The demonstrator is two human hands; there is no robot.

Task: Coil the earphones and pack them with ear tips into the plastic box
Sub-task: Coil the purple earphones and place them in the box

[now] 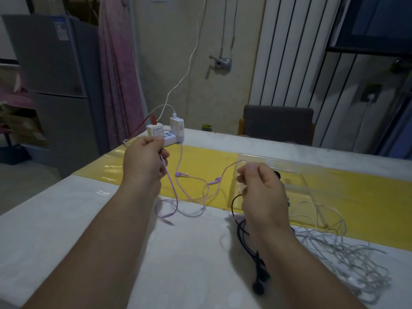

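glossy plastic table cover [111,166], clear plastic box [289,175]

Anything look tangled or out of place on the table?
Yes. The white cables lie in a tangled heap at the right. The purple earphones sprawl uncoiled between the left hand and right hand.
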